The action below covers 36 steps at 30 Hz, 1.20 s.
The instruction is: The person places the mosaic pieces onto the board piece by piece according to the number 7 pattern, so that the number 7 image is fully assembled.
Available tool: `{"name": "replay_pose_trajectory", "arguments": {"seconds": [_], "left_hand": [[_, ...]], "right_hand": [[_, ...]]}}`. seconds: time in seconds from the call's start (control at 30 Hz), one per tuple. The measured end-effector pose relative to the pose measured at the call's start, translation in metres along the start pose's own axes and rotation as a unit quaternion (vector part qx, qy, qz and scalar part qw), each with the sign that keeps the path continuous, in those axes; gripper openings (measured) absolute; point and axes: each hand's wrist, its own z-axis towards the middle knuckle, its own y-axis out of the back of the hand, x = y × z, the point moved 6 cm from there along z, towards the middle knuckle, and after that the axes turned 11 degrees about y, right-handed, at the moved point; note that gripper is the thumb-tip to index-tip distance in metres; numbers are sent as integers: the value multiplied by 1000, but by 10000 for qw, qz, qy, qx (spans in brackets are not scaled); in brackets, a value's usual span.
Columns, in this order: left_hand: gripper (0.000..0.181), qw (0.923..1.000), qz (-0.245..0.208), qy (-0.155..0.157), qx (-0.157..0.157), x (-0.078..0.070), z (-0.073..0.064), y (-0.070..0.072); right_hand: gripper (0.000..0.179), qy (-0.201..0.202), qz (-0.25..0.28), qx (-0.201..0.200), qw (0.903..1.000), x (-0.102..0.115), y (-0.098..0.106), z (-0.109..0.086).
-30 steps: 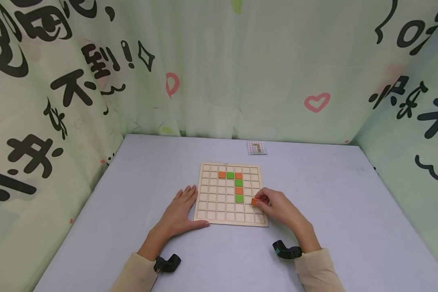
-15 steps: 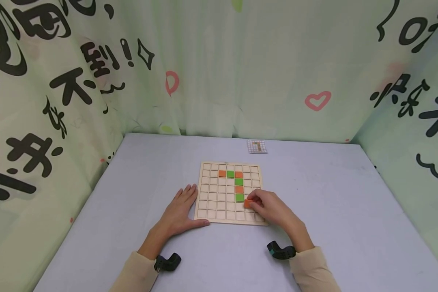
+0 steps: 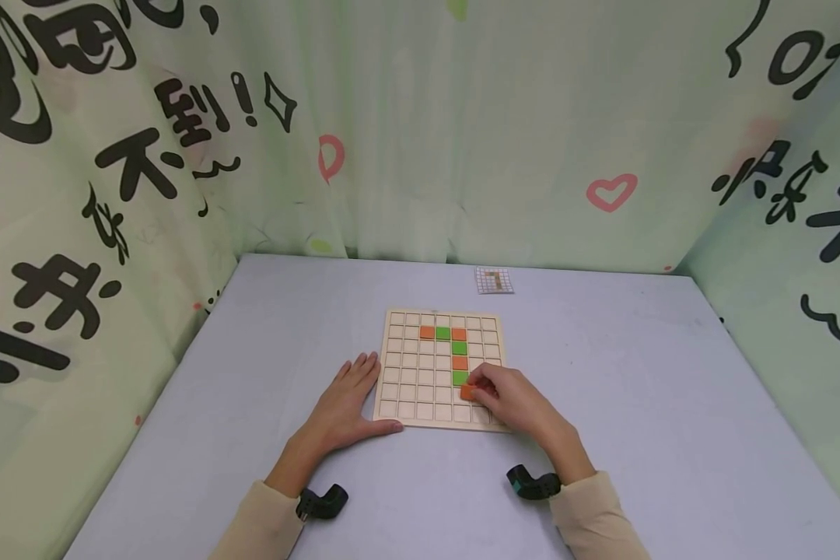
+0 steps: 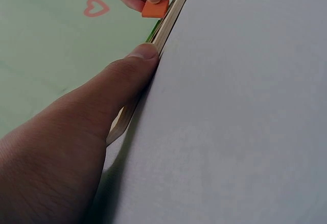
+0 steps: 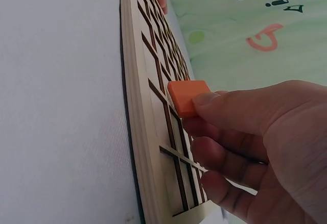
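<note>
A wooden grid board (image 3: pixel 406 392) lies flat on the table, with orange and green square tiles in several of its cells, forming a row at the top and a column going down. Between thumb and fingers, my right hand (image 3: pixel 507 395) pinches an orange square tile (image 5: pixel 185 95) over the board, just below the lowest green tile (image 3: pixel 460 378). Whether that tile touches the board I cannot tell. My left hand (image 3: pixel 346 400) rests at the board's left side with fingers spread, its thumb (image 4: pixel 145 52) touching the lower left corner edge.
A small card (image 3: pixel 494 281) with a printed grid and a coloured pattern lies behind the board. Printed curtains (image 3: pixel 518 155) stand round the back and sides of the white table (image 3: pixel 602 350). Each wrist wears a black camera mount (image 3: pixel 322 502).
My right hand has moved left over the board with the orange tile, from the right-hand columns to just under the coloured column. The left hand has stayed in place.
</note>
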Motion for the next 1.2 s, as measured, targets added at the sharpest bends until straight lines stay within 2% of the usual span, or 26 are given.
{"name": "replay_pose_trajectory", "arguments": {"seconds": [0.43,0.67,1.2], "left_hand": [[113,10000,-14,-26,-27,0,1,0],[113,10000,-12,-16,-42,0,1,0],[113,10000,-7,14,-17,-1,0,1]], "right_hand": [[8,165,-106,-15,9998,4,-6,4],[7,395,-210,-63,9990,6,-7,4],[9,418,-513,-197,9976,7,-10,3]]}}
